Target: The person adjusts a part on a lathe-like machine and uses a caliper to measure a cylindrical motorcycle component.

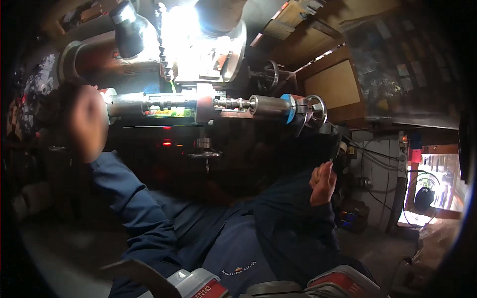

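Observation:
My left hand (pixel 89 124) is smeared by motion at the left end of a grinding machine, in front of the round metal workhead (pixel 124 105). Its fingers cannot be made out. A slim metal shaft with collars (pixel 231 103) lies level between the workhead and the cylindrical tailstock (pixel 268 105), passing through a block-shaped support (pixel 204 103). At the right, below the tailstock handwheel (pixel 318 110), my right hand (pixel 323 184) is raised with curled fingers. Its fingertips come close to a dark upright part (pixel 336 147); whether it holds anything is hidden.
Behind the shaft stands a large wheel guard (pixel 234 52) under glaring light. A work lamp (pixel 128 32) hangs over the machine. Further handwheels stick out at the front (pixel 204 154) and the back right (pixel 269 74). Cables (pixel 372 154) run along the right wall towards a fan (pixel 425 197).

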